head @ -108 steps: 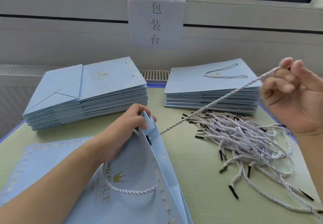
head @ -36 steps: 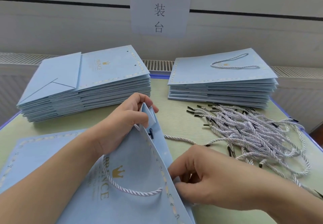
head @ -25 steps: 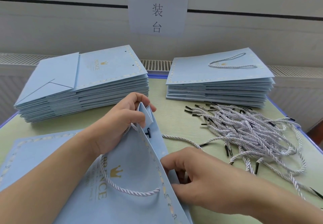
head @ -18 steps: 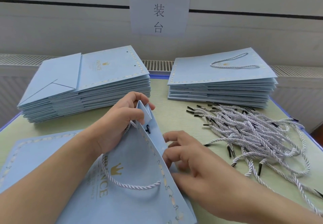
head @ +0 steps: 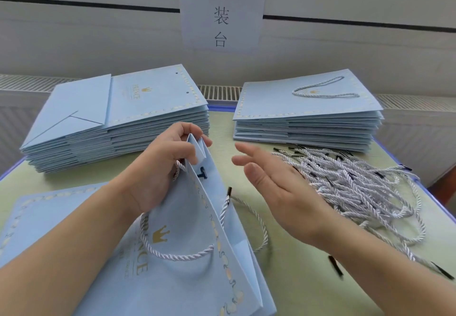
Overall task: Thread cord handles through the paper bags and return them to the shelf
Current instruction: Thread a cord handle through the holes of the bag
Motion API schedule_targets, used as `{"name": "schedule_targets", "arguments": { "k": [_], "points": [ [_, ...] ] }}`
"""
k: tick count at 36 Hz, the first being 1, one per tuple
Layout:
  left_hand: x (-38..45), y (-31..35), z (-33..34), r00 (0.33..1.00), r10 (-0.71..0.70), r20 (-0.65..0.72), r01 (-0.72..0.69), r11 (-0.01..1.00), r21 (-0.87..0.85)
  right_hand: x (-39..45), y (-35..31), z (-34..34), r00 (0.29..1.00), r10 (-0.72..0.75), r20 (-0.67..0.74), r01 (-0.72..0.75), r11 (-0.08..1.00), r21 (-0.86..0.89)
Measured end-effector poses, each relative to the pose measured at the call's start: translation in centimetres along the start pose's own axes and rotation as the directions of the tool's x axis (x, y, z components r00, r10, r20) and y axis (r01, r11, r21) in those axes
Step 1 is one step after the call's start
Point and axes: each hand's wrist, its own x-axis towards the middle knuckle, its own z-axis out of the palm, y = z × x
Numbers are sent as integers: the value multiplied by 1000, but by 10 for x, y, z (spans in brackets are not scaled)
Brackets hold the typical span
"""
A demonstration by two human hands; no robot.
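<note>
Head view, left grip [head: 161,167] pinching paper bag [head: 187,261] rim, right grip [head: 274,187] spread, touching nothing

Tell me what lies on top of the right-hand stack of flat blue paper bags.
One twisted white cord handle loops across the top light-blue paper bag of the stack. Its ends and the bags beneath are hidden.

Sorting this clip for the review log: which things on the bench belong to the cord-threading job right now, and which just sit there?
In the job:
- open bag, gripped at its top by the left hand
- loose cord beside it
- right hand, fingers straight, holding nothing
- pile of cords
- stack without handles
- stack with handles

Just there:
- paper sign
- flat bag
</note>
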Motion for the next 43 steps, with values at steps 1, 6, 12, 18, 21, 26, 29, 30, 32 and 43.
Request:
{"name": "schedule_targets", "arguments": {
  "k": [1, 6, 12, 18, 21, 26, 29, 30, 32, 43],
  "points": [
    [-1, 1, 1, 1000, 6, 4, -6, 1000, -26, 1, -2, 1, 998, 39, 40, -41, 998, 50],
    [-5, 1, 7, 999, 25, 23, -22, 994, -104, 3, -12, 6, 952, 135, 275, -229, 909, 348],
    [-3, 2, 5, 999, 37, -1, -37, 992, -120, -2, -12, -2, 911, 54, 409, -344, 645, 682],
    [1, -5, 5, 999, 23, -34, -23, 1000, -2, -2, 2, -56, 860, -150, 487, -377, 455, 806],
    [1, -6, 3, 1000, 0, -25, 1, 1000, 5, 0, 9, -71, 918, -2, 396, -313, 610, 728],
    [-1, -5, 2, 999, -47, -27, 49, 994, 99, 1, 6, -77, 964, 186, 191, -261, 809, 527],
    [0, 1, 5, 996, -89, -6, 88, 981, 173, 5, 4, -71, 976, 187, 114, -219, 852, 476],
    [1, 3, 4, 993, -120, 21, 114, 979, 171, 7, 5, -69, 976, 195, 98, -218, 859, 463],
    [0, 9, -2, 984, -152, 92, 137, 978, 156, 9, 8, -62, 973, 216, 85, -232, 881, 412],
    [-2, 66, -6, 990, 55, -130, -38, 991, 126, 4, -4, -34, 963, 169, 208, -263, 750, 606]
  ]
}}
